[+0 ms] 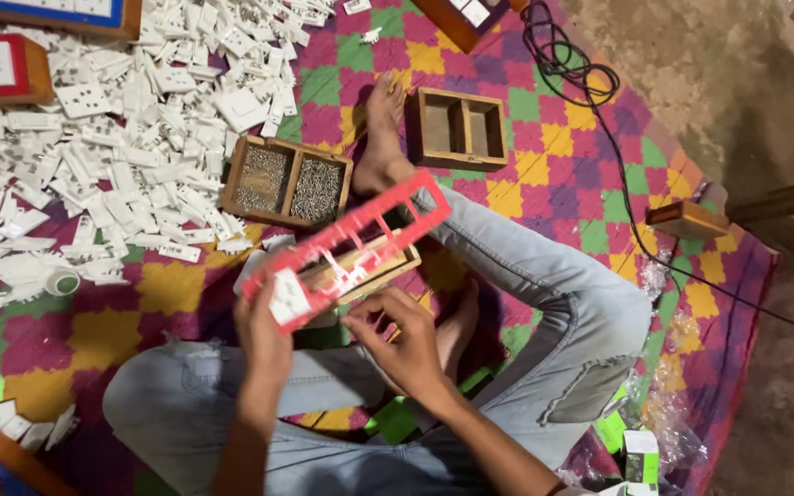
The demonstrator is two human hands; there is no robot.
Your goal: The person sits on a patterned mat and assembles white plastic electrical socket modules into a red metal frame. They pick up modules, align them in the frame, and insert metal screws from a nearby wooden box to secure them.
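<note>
Red plastic slotted frame (pixel 346 248) is pinched at one end by the left hand (pixel 264 335), a white module (pixel 289 298) seated; the right hand's (pixel 397 340) loosely curled, seemingly empty fingers could nudge the module free

Spread over a bare concrete floor (pixel 737 83): a checked mat (pixel 553 138) of pink, yellow, green and purple squares. Heaped across its upper left, white plastic switch parts (pixel 112 156). Beside the heap, a two-compartment wooden tray of screws (pixel 287 182); to the right, an empty wooden tray (pixel 457 129). Trailing along the right edge, a black cable (pixel 613 138); near it, a small wooden block (pixel 686 219).
</note>
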